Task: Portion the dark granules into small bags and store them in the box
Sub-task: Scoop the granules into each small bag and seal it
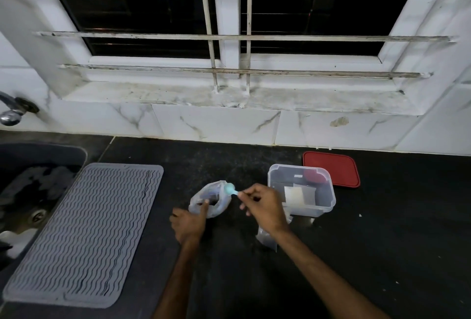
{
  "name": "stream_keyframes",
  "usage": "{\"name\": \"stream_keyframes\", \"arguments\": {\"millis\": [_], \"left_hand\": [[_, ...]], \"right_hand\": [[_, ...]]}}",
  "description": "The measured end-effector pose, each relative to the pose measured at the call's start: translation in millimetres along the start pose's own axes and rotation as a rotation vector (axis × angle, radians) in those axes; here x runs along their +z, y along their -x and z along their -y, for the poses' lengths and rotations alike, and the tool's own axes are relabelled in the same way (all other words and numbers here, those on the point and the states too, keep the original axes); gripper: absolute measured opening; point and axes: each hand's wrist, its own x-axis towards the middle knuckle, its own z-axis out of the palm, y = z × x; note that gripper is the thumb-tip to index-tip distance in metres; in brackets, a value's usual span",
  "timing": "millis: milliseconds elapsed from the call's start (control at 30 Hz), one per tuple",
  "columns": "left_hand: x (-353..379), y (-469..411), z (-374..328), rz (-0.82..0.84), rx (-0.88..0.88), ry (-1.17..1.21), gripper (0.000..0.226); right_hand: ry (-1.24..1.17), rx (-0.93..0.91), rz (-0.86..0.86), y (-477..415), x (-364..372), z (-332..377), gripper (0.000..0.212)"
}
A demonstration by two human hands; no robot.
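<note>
The right hand (262, 206) pinches the handle of a teal spoon (229, 188), fingers curled round it, with the bowl held just over the mouth of a bag (216, 204). The left hand (190, 221) grips the near edge of that bag, a finger hooked at the rim to hold the mouth open. The granules (210, 202) show as a dark patch inside; how much is left I cannot tell.

The bag is thin, soft film and likely to slump shut if let go, so the rim is the place to hold it, as the left hand does. The granules look loose and light and would probably scatter at a jolt, so the spoon should be carried level. On the black counter (382, 242) spilled grains would be hard to see.

Clear plastic under the right wrist looks like a stack of small bags (266, 238), limp and slippery; pinching a top edge should open one. Just right of the hand stands the box (328, 199), clear and open, with a pale flat packet (295, 196) inside. Its red lid (331, 168) lies behind it. Well to the left are a grey mat (84, 229) and the sink (25, 191).
</note>
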Motion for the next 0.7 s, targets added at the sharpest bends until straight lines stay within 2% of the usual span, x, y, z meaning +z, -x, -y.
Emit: {"name": "stream_keyframes", "arguments": {"millis": [67, 200, 333, 533, 700], "left_hand": [[9, -1, 5, 0.074, -0.032, -0.008, 0.096], [10, -6, 8, 0.083, -0.02, -0.04, 0.075], [4, -9, 7, 0.063, 0.017, 0.098, 0.049], [2, -7, 0, 0.028, 0.057, 0.153, 0.038], [2, -5, -5, 0.064, 0.188, 0.028, 0.029]], "right_hand": [[0.162, -0.026, 0.04, -13, 24, -4, 0.011], [0.605, -0.06, 0.137, -24, 57, -9, 0.019], [0.849, -0.132, 0.201, -21, 65, -13, 0.022], [1.012, -0.231, 0.249, -20, 75, -11, 0.027], [0.991, -0.085, 0.211, -25, 79, -19, 0.028]]}}
